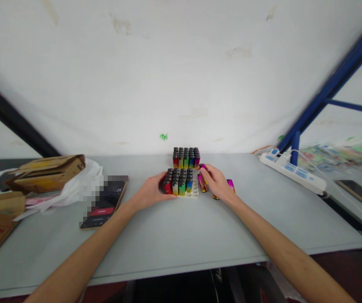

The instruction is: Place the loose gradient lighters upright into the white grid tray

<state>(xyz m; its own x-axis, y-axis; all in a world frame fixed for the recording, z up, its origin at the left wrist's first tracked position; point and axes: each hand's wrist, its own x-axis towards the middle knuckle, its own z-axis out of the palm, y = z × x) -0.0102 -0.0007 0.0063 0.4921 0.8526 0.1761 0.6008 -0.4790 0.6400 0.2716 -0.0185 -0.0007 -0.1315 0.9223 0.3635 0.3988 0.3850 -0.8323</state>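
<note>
Several rows of colourful lighters (175, 184) with black tops stand upright in a white tray (195, 192), and the tray's right-hand column shows bare slots. My left hand (152, 191) is closed round the tray's left side, thumb along the front. Just right of the tray, my right hand (216, 181) pinches a purple lighter (203, 166). Below those fingers a purple-and-gold lighter (202, 183) lies on the table. Partly covered by my right hand are another purple lighter (230, 184) and a gold-ended one (215, 196). Behind the tray stands a second block of upright lighters (186, 158).
A phone (107, 202) lies left of my left forearm. Farther left are cardboard boxes (46, 172) and a white plastic bag (89, 174). On the right, a power strip (293, 172) with cables runs beside a blue metal frame (332, 90). A wall borders the table's back.
</note>
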